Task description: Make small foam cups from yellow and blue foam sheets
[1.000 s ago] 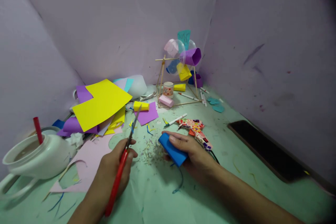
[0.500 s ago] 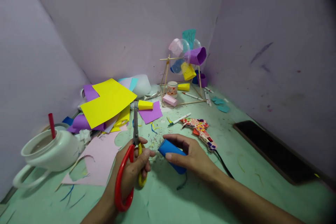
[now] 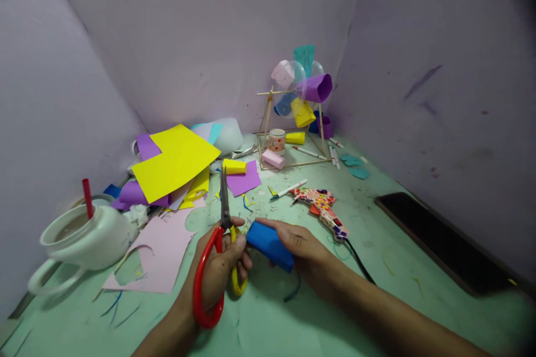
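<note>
My left hand (image 3: 215,270) is closed around scissors (image 3: 225,203) with one red and one yellow handle loop; their blades are together and point away from me. In my right hand (image 3: 310,251) is a folded blue paper tube (image 3: 270,246), gripped with the thumb on its near right part. The tube's left end is close to my left fingertips; whether they touch I cannot tell. Beyond my hands lie a yellow paper tube (image 3: 234,167) on a purple paper piece (image 3: 247,179), and a pink paper tube (image 3: 273,159).
A stick frame (image 3: 264,122) carries a wheel with coloured paper cups at the back. On the right are a floral glue gun (image 3: 320,203) with a cord and a dark phone (image 3: 435,242). To the left stand a white teapot (image 3: 98,240) and yellow paper (image 3: 176,162).
The blue tube has turned in my right hand and moved slightly left, closer to my left hand. My right thumb has shifted along it. The whole view has shifted slightly.
</note>
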Demonstrator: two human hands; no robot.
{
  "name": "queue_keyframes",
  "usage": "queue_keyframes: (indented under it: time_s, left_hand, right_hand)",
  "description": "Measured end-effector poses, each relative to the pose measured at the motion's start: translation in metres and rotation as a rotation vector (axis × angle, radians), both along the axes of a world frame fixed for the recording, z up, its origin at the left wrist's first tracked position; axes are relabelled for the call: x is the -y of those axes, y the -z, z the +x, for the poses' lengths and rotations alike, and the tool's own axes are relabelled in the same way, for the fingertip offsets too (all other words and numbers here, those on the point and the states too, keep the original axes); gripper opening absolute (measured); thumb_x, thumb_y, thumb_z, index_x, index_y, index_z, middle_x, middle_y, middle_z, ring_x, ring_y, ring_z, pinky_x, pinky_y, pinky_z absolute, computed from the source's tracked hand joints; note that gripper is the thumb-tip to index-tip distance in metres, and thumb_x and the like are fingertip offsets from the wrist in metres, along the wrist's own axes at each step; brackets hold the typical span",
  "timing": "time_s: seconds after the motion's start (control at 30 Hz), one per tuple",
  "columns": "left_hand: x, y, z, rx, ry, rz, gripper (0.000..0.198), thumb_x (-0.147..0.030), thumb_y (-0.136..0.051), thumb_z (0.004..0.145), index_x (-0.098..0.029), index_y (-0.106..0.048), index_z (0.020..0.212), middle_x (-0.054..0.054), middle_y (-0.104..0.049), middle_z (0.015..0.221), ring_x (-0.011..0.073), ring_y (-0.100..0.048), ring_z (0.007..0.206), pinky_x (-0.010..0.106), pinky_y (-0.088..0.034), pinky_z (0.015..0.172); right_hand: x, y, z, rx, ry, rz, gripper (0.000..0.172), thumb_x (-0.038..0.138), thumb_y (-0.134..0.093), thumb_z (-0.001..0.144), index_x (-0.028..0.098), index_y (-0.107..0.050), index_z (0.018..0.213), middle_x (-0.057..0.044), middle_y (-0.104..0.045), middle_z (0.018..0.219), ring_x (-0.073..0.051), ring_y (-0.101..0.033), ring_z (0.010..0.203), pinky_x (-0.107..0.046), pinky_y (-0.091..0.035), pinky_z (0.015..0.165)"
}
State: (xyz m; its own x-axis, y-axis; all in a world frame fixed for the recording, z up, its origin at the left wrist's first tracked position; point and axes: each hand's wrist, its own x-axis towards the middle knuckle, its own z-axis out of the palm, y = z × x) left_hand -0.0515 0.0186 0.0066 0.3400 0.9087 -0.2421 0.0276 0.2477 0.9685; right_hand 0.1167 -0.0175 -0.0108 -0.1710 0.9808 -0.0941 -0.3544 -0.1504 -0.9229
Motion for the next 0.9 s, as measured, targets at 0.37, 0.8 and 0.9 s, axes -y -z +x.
queue_keyframes:
  time_s: [0.37, 0.8, 0.9]
  left_hand:
    - [0.0, -0.017, -0.012, -0.412, -0.033, 0.379, 0.033, -0.047, -0.054, 0.078, -0.021, -0.053, 0.098, -0.002, -0.061, 0.061, 0.0131, -0.053, 0.049, 0.024, -0.042, 0.049]
    - [-0.011, 0.035, -0.019, -0.836, 0.091, 0.701, 0.058, -0.02, -0.05, 0.065, -0.021, -0.05, 0.123, 0.014, -0.06, 0.117, 0.0333, -0.05, 0.112, 0.045, -0.038, 0.095]
    - [-0.006, 0.031, -0.017, -0.837, 0.106, 0.711, 0.057, -0.018, -0.049, 0.065, -0.02, -0.05, 0.123, 0.014, -0.061, 0.116, 0.032, -0.051, 0.112, 0.043, -0.038, 0.095]
  right_hand:
    - [-0.002, -0.007, -0.001, -0.048, 0.162, -0.133, 0.061, 0.053, -0.069, 0.066, 0.018, -0.06, 0.115, -0.009, -0.063, 0.104, -0.022, -0.06, 0.08, -0.037, -0.048, 0.074]
    - [-0.005, -0.004, 0.003, -0.11, 0.253, 0.018, 0.054, 0.048, -0.068, 0.069, 0.02, -0.061, 0.116, -0.009, -0.064, 0.105, -0.026, -0.061, 0.092, -0.044, -0.046, 0.086]
    - [-0.004, -0.003, 0.002, -0.089, 0.249, 0.033, 0.059, 0.048, -0.069, 0.068, 0.019, -0.058, 0.118, -0.01, -0.063, 0.108, -0.027, -0.061, 0.091, -0.046, -0.046, 0.086]
